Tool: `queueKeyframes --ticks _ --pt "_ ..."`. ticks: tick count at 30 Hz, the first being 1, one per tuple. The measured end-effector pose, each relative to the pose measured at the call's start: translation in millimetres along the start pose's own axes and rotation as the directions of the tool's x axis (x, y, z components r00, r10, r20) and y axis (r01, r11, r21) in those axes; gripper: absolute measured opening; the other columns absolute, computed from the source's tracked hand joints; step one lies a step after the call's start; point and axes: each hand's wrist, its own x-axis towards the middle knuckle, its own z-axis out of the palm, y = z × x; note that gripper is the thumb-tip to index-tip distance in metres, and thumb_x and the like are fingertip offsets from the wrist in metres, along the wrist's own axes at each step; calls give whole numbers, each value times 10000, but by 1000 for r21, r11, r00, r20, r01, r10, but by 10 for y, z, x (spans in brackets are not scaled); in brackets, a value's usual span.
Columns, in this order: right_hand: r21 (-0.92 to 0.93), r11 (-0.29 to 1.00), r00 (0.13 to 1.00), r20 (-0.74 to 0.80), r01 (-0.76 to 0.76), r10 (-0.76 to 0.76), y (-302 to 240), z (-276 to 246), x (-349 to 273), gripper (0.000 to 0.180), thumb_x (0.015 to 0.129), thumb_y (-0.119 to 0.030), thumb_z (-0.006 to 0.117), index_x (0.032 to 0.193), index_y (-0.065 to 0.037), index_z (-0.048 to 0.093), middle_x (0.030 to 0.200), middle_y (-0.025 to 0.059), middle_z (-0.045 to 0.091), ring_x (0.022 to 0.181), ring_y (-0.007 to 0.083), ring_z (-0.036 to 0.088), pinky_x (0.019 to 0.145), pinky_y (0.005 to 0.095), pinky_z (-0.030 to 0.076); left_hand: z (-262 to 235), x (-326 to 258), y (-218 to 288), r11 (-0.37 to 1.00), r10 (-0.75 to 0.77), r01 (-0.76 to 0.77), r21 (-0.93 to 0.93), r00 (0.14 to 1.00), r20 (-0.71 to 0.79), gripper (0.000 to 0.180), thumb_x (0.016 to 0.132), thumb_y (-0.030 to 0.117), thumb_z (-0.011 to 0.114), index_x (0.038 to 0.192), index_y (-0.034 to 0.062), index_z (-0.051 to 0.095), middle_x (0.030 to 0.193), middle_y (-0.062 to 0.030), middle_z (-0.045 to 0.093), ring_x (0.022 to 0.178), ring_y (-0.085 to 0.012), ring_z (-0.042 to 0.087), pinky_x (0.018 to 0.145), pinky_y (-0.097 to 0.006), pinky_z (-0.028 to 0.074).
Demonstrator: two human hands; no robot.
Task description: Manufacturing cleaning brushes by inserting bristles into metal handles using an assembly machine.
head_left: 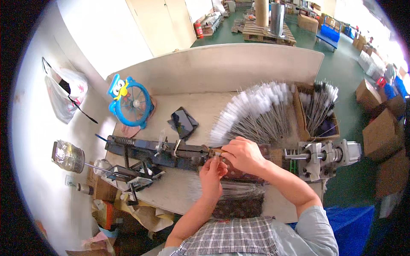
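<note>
My left hand (212, 171) and my right hand (242, 154) meet over the middle of a long dark metal machine (171, 152) that lies across the table. Both pinch a small thin piece, seemingly a wire brush stem, at the machine's clamp (216, 152). A fan-shaped pile of white-tipped wire brushes (256, 113) lies just behind my hands. A bundle of thin bare wires (232, 190) lies in front, near my body.
A cardboard box (318, 113) of dark brushes stands at the right. The machine's grey motor end (329, 157) sits right of my hands. A blue bird-shaped fan (130, 102) and a black phone (183, 123) rest at the back left. A white partition (222, 66) borders the table.
</note>
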Motion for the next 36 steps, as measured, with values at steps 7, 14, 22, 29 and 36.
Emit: queueKeyframes --ticks 7,14,22,29,36 --pt "135 962 964 152 -237 216 -18 6 52 205 804 -244 575 894 -96 685 822 95 648 816 285 598 722 376 479 42 -31 154 991 -120 111 80 987 109 409 953 399 409 952 19 560 839 -96 622 727 -147 601 642 -251 473" --pt "-135 988 994 -81 -82 71 -326 106 -16 291 725 -269 682 930 -64 663 858 59 644 867 236 582 745 369 460 47 32 57 944 -111 101 -315 994 -15 370 949 404 397 968 57 524 918 -58 600 849 -149 572 767 -289 457" --pt "-147 988 965 -251 37 -73 -198 109 -91 284 667 -227 702 930 -122 676 895 -3 630 896 195 563 772 350 424 110 3 4 941 -64 58 -334 998 -10 148 912 179 500 877 40 532 859 -44 588 811 -144 572 752 -290 450" --pt "-130 986 971 -206 100 -125 -88 32 -150 239 663 -208 705 895 -155 689 896 -10 632 913 206 564 778 349 432 99 18 1 947 -9 -6 -323 999 -47 40 869 93 555 874 55 543 850 -27 593 795 -124 584 755 -280 462" --pt "-79 992 969 -221 99 -114 -106 -60 -191 268 657 -197 724 915 -131 690 915 9 638 909 208 570 781 355 459 132 8 -45 972 38 -56 -230 996 -86 64 840 56 582 892 68 547 873 -37 615 795 -128 598 743 -282 460"
